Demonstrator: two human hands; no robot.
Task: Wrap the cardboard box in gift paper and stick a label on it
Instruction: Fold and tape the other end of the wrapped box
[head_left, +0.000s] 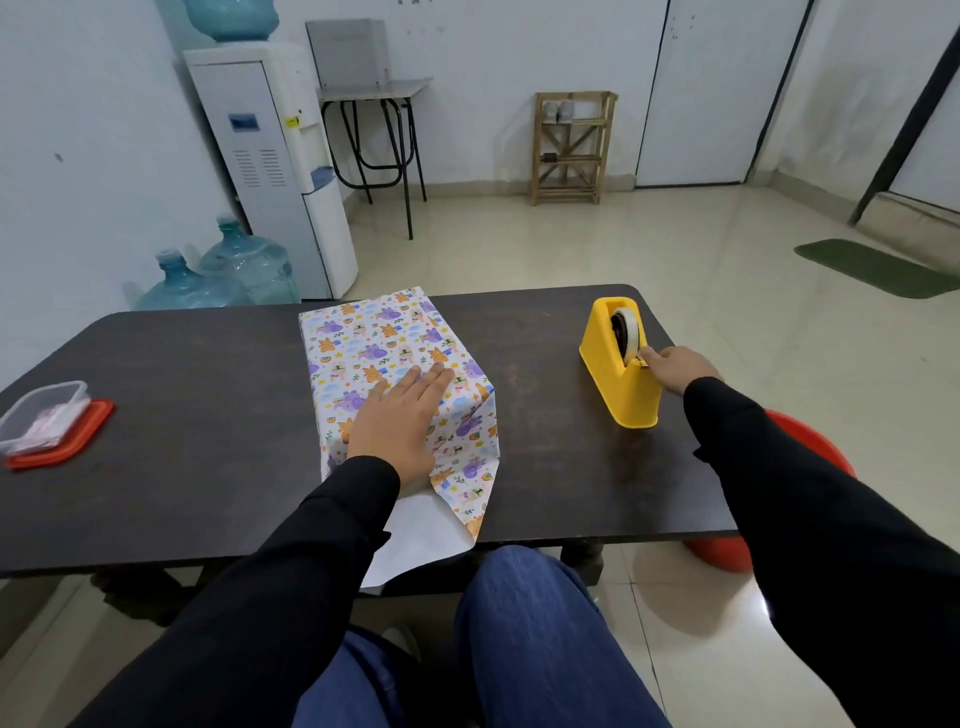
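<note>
A box covered in white gift paper with purple and orange cartoon prints (379, 343) stands in the middle of the dark table (208, 467). My left hand (397, 426) lies flat on its top with straight fingers, pressing the paper down. A loose flap of paper (431, 530) hangs over the near table edge, white side up. To the right stands a yellow tape dispenser (618, 374) with a roll of tape. My right hand (675, 366) pinches the tape end at the dispenser's cutter.
A clear plastic container on a red lid (47, 421) sits at the table's left edge. A red stool (727, 551) stands right of the table. Behind are a water dispenser (275, 161), blue water jugs (218, 275), a small table and a wooden rack (571, 145).
</note>
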